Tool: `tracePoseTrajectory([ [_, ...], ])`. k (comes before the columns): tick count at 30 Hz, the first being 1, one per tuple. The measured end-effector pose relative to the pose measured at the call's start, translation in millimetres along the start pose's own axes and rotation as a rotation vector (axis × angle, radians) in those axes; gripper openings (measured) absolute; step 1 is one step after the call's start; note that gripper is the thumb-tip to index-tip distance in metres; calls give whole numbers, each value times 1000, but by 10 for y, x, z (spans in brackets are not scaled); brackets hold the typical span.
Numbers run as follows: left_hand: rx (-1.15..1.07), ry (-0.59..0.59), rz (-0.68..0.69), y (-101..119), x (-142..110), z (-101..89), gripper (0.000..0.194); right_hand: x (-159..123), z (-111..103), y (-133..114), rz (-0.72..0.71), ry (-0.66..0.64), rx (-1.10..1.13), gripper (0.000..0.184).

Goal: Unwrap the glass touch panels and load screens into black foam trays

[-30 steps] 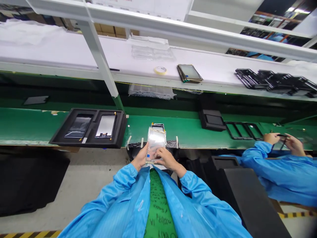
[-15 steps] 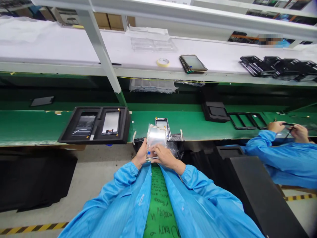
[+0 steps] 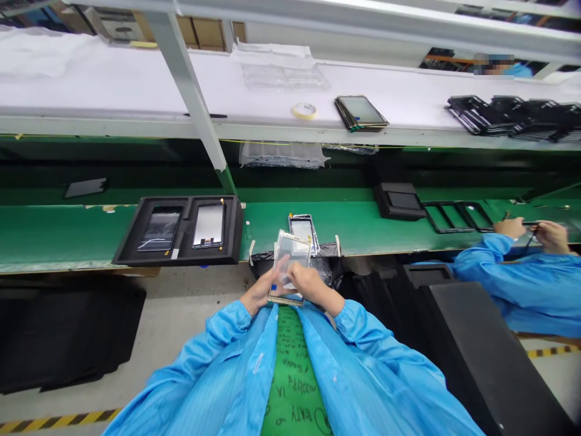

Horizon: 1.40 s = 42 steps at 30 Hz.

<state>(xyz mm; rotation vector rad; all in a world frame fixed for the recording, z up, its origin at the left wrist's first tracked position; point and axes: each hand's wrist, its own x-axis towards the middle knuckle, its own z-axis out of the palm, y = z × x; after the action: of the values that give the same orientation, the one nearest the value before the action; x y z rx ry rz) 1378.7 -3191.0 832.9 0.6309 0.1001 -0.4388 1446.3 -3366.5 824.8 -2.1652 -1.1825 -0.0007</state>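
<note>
A see-through rectangular touch panel with a pale rim is held in front of my chest, tilted over the table's near edge. My left hand grips it at its left side, and some of its fingers show through or against the clear sheet. My right hand is closed in a pinch over the panel's lower right part. What lies between those fingertips is too small to make out. Just beyond the panel, a framed screen part with an orange tab lies on the green table.
At left sits a black foam tray with two screens. A black bag is taped below the table edge. Black frames and a co-worker's hands are at right. The shelf above bears stacked panels and tape.
My right hand has curled from lying across the panel into a pinch. The panel has tilted and looks clearer. My left fingers now reach further across it. The view has shifted slightly.
</note>
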Motion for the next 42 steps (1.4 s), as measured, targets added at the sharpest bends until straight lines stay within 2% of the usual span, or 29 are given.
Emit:
tracePoseTrajectory([
  [1,57,-24,1,-13,-48,-1,89,46,-106,71,119,74,67,22],
  [3,139,-60,-8,-25,-142,-13,91,114,-463,271,354,290,222,20],
  [5,162,-64,-6,-13,-220,-43,83,96,-960,521,516,624,357,21],
  [7,159,-35,12,18,-276,-85,71,-37,-1467,757,575,1009,385,25],
  [8,160,-11,21,36,-297,-105,66,-135,-1674,844,575,1159,333,28],
  [9,162,17,29,53,-313,-123,62,-241,-1825,899,565,1248,235,29],
  [10,168,42,34,69,-325,-138,59,-341,-1910,917,554,1265,111,31],
  [11,179,65,39,83,-332,-148,58,-423,-1924,899,544,1211,-5,32],
  [13,212,101,54,103,-336,-153,54,-498,-1754,774,533,950,-66,34],
  [14,233,112,58,109,-333,-149,52,-485,-1595,685,531,792,18,36],
  [16,275,128,57,114,-320,-127,48,-376,-1220,500,525,524,329,40],
  [18,305,137,38,111,-309,-95,46,-218,-886,353,519,382,639,43],
  [21,308,143,11,93,-307,-55,45,-50,-619,235,522,350,917,44],
  [27,306,166,-1,32,-338,-76,41,-55,-596,146,570,316,1243,50],
  [31,333,170,3,-19,-355,-66,37,-42,-551,119,548,314,1266,52],
  [38,309,248,29,-173,-328,49,37,-108,-268,171,567,480,1393,61],
  [42,321,288,33,-248,-274,91,41,-184,-226,268,575,485,1432,57],
])
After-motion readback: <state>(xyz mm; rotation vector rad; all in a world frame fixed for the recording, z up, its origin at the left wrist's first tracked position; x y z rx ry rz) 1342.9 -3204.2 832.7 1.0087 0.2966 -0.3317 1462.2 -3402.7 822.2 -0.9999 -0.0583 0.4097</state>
